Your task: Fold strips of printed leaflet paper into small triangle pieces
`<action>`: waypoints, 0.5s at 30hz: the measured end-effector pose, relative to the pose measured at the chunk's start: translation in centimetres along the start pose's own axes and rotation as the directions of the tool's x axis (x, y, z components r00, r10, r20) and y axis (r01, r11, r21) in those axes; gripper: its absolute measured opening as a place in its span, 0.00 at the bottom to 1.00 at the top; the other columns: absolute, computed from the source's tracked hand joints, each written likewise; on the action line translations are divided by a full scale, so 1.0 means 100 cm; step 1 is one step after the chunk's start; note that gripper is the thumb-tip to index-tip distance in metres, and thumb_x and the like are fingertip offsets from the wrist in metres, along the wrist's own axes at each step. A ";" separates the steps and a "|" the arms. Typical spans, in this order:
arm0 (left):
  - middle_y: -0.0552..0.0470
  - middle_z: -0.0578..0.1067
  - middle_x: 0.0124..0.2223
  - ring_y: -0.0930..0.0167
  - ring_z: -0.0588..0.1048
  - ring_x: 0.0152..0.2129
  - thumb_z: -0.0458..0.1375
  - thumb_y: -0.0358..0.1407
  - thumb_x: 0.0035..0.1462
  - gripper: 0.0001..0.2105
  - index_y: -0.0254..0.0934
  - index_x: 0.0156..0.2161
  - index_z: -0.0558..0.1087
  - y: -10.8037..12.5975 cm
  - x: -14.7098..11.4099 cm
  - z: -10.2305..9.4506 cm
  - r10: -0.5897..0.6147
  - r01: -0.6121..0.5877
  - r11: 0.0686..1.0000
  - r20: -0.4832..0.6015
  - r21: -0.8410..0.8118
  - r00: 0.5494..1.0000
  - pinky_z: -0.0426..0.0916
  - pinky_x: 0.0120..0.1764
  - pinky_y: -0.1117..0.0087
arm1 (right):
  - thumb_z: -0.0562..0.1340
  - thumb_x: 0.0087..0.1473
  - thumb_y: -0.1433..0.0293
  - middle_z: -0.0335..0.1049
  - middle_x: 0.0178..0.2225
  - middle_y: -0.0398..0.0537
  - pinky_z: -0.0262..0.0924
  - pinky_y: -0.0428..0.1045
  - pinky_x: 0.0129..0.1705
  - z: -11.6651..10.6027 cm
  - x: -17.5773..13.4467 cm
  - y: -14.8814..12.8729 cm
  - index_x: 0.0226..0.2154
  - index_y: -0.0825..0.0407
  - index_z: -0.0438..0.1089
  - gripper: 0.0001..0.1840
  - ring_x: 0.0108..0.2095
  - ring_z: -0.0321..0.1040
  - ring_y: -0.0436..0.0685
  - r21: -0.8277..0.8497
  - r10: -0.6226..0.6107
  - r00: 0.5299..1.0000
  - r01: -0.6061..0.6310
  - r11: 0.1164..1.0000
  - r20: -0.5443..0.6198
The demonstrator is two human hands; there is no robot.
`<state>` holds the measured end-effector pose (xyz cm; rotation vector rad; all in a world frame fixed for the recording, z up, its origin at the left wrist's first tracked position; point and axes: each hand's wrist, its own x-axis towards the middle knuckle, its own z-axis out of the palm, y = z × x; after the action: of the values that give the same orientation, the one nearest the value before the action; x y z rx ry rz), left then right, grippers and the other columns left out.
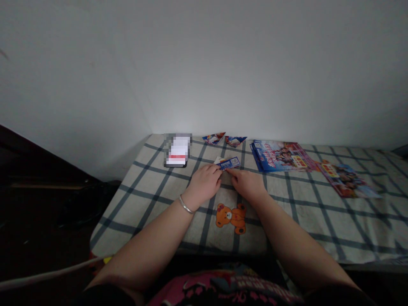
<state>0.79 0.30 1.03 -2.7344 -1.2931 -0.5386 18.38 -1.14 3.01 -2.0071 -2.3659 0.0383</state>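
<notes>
A small folded leaflet (227, 163), blue with a QR code and a pale corner sticking up behind, lies on the checked cloth in front of me. My left hand (205, 182) is closed at its left end, the fingers together and pressed on the paper. At the near edge, my right hand (250, 183) has its index finger stretched to the paper and the other fingers curled under. The thumbs and the underside of the paper are mostly hidden. Just beyond stand two folded paper boats, the left boat (213, 138) and the right boat (236, 140).
A phone (177, 151) with a lit, blurred screen lies at the back left. To the right are a stack of printed leaflets (280, 156) and more leaflets (349, 180). An orange bear picture (231, 218) is on the checked tablecloth (140, 199). A wall (204, 68) rises behind.
</notes>
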 end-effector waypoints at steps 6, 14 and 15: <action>0.45 0.73 0.49 0.63 0.70 0.48 0.55 0.32 0.59 0.11 0.34 0.47 0.71 -0.001 0.000 0.001 0.003 -0.003 1.000 0.006 -0.009 1.000 0.67 0.51 0.60 | 0.51 0.60 0.66 0.78 0.41 0.48 0.66 0.51 0.37 -0.002 0.000 0.009 0.55 0.38 0.68 0.22 0.38 0.75 0.59 -0.022 0.103 0.994 -0.104 0.994 -0.021; 0.46 0.73 0.50 0.63 0.70 0.48 0.55 0.31 0.58 0.13 0.35 0.48 0.70 -0.001 0.000 0.001 0.003 -0.003 1.000 0.002 -0.009 1.000 0.67 0.51 0.60 | 0.52 0.59 0.66 0.78 0.41 0.50 0.66 0.52 0.37 -0.004 0.005 0.025 0.53 0.37 0.69 0.22 0.39 0.75 0.60 -0.007 0.229 0.973 -0.229 0.973 -0.016; 0.46 0.73 0.50 0.63 0.70 0.48 0.55 0.32 0.59 0.13 0.35 0.49 0.70 -0.001 -0.001 0.001 0.005 -0.005 1.000 0.000 -0.012 1.000 0.67 0.52 0.60 | 0.52 0.59 0.66 0.78 0.40 0.50 0.66 0.52 0.37 -0.004 0.005 0.027 0.53 0.37 0.69 0.22 0.39 0.75 0.61 -0.006 0.238 0.971 -0.238 0.971 -0.015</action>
<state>0.67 0.35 0.95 -2.7464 -1.2870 -0.5470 20.98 -0.23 3.31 -2.2751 -2.1056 0.0223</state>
